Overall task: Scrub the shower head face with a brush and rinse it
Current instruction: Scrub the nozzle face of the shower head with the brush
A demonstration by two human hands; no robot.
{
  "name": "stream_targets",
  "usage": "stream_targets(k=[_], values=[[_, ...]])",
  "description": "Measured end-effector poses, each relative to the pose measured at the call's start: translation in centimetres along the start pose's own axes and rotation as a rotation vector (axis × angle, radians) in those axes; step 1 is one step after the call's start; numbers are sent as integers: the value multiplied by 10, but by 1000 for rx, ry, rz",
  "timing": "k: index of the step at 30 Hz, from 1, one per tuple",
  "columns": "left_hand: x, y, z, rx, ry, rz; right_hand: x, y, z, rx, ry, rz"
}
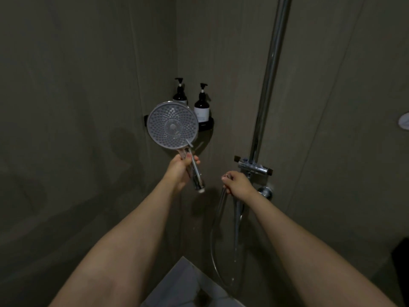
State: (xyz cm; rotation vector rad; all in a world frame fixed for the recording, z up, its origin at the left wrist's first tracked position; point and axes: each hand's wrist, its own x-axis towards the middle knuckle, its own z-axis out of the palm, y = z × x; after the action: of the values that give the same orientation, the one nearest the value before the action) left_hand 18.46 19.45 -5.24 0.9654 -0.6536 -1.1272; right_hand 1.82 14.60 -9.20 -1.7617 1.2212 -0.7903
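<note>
- Up in front of the dim shower corner, the person's left hand (180,168) is closed around the handle of the shower head (172,127), holding it raised with the round nozzle face turned toward the camera.
- A thin pale stick, possibly the brush (190,144), seems to lie in the same fist with its tip touching the lower edge of the face; it is too small and dark to be sure.
- The handle's free end (200,189) shows below the fist with no hose joined to it.
- The right hand (236,185) is curled shut around the top of the metal hose (218,209), just below the chrome mixer valve (254,169) on the riser pipe (271,69); the hose hangs in a loop toward the floor, and a few drops seem to fall beside it.
- Two pump bottles (201,107) stand on a corner shelf (209,125) behind the head.
- Handling, as a judgement: the head looks light and rigid, its chromed handle likely slippery when wet, so a full wrap high on the handle near the disc gives the best control while scrubbing.
- The nozzle face, dotted with small nubs, probably rubbery, should tolerate firm brushing.
- The hose is flexible yet springy, best held near its end fitting.
</note>
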Motion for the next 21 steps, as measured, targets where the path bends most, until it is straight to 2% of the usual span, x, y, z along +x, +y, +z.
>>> stream_targets(k=[6,13,21], values=[[10,-5,12,-88,-48,20,7,11,-18,132,114,57],[24,-35,50,-3,-161,-64,10,16,-52,-180,232,-25],[45,-60,90,29,-226,-102,43,54,-124,-196,527,178]])
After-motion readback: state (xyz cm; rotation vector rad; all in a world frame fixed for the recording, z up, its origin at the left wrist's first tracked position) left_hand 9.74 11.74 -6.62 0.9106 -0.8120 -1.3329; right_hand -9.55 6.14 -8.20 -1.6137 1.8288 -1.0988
